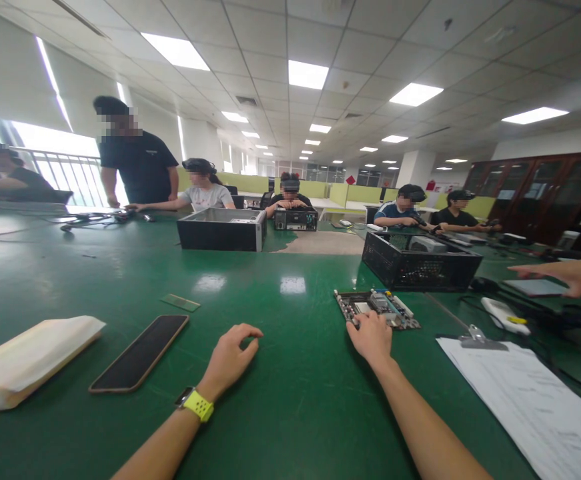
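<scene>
Head view: right hand [370, 337] sits lower centre-right, fingers stretched forward onto the near left edge of the circuit board [377, 308]. They touch it, but I can't tell whether they pinch the edge or just rest there. Left hand [230, 357], lower centre, rests on the green desk [280, 400], released and half-curled, thumb tip close to forefinger, nothing visible in it; yellow-strap watch [197, 404] on that wrist. My read of the step: first contact on the board, not lifted. A lift would call for an edge grip clear of the components. The board lies flat, component side up, right of centre, just in front of the black mesh case [420, 267]. Its long axis looks left-to-right across the frame, right end angled slightly toward the camera, though foreshortening makes that rough. Phone [140, 352] lies lower left, clipboard [530, 393] lower right, and a co-worker's hand [565, 275] comes in at the right edge.
</scene>
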Tool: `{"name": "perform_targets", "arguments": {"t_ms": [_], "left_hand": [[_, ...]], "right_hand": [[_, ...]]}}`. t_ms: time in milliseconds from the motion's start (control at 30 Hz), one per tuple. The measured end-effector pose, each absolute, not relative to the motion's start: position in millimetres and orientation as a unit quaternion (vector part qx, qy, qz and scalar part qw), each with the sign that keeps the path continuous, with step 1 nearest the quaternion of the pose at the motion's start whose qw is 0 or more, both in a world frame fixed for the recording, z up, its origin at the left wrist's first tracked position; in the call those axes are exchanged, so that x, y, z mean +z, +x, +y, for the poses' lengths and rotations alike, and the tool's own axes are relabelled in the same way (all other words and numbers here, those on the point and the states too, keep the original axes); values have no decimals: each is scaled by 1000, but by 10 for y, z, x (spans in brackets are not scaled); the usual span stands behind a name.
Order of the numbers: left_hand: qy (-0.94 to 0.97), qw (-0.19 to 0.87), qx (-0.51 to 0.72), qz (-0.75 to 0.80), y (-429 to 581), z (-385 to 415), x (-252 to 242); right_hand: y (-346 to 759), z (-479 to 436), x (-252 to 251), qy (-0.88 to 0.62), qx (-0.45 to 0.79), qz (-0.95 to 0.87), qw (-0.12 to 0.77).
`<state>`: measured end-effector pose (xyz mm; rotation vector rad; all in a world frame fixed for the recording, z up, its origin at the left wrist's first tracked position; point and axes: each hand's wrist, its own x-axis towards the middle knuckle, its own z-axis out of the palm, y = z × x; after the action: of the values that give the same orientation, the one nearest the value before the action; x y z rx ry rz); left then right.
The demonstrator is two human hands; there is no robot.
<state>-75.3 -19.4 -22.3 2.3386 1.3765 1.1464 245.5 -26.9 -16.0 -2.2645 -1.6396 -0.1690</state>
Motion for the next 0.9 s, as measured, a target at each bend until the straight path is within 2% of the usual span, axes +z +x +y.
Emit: {"name": "perform_targets", "arguments": {"t_ms": [267, 467, 733, 900], "left_hand": [[788, 96, 389, 468, -739, -213, -206], [788, 97, 387, 469, -745, -212, -217], [812, 103, 381, 429, -695, -255, -234], [836, 116, 336, 418, -675, -246, -295]], "right_hand": [[2323, -355, -74, -795, -42, -591, 130], [1811, -706, 46, -710, -6, -693, 125], [1227, -1240, 105, -439, 163, -858, 214], [1591, -886, 200, -539, 108, -775, 313]]}}
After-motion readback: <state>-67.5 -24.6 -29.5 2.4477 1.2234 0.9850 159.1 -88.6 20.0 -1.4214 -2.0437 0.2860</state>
